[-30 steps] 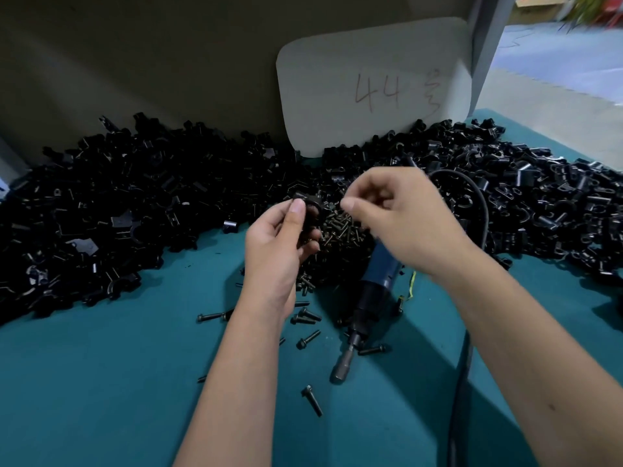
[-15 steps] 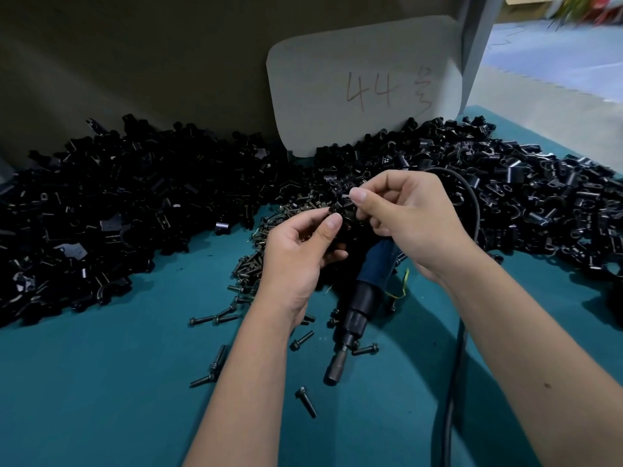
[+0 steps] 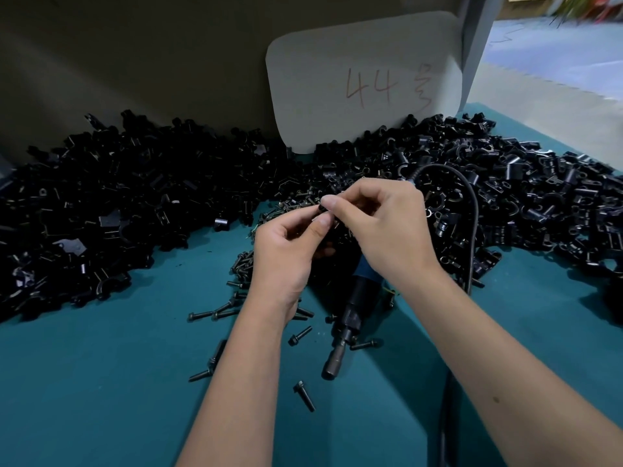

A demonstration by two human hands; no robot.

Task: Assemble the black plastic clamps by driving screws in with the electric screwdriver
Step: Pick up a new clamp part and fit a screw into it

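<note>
Head view: hands (image 3: 337, 237) hide the screwdriver's (image 3: 347, 318) body; screws (image 3: 305, 396) lie around.

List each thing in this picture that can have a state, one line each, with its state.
Left hand: pinching a small black part.
Right hand: pinching the same part.
Screwdriver: lying on the table, unheld.
Loose screw: lying flat.
Card: leaning upright.
</note>
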